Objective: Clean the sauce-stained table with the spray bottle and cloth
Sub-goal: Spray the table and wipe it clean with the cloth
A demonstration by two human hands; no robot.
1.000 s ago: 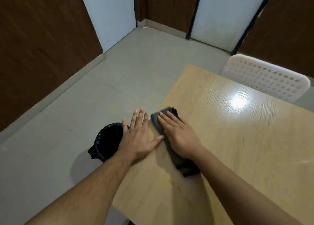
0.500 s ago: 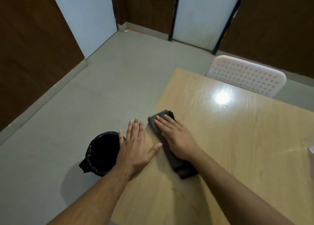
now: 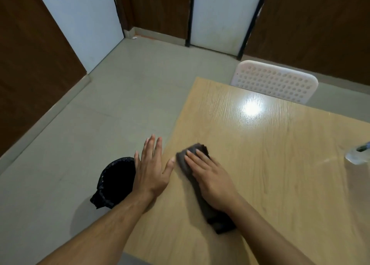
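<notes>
Right hand (image 3: 212, 182) presses cloth (image 3: 218, 220) flat on table (image 3: 280, 164) — left hand (image 3: 152, 172) alongside.

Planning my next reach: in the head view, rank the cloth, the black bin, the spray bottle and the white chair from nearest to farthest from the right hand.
1. cloth: under the right hand
2. black bin: left, on the floor
3. spray bottle and white chair: too close to call; bottle at the table's right edge, chair beyond the far edge

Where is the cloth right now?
In the head view, the dark cloth lies on the table near its left edge, flat under the right hand, beside the left hand.
</notes>
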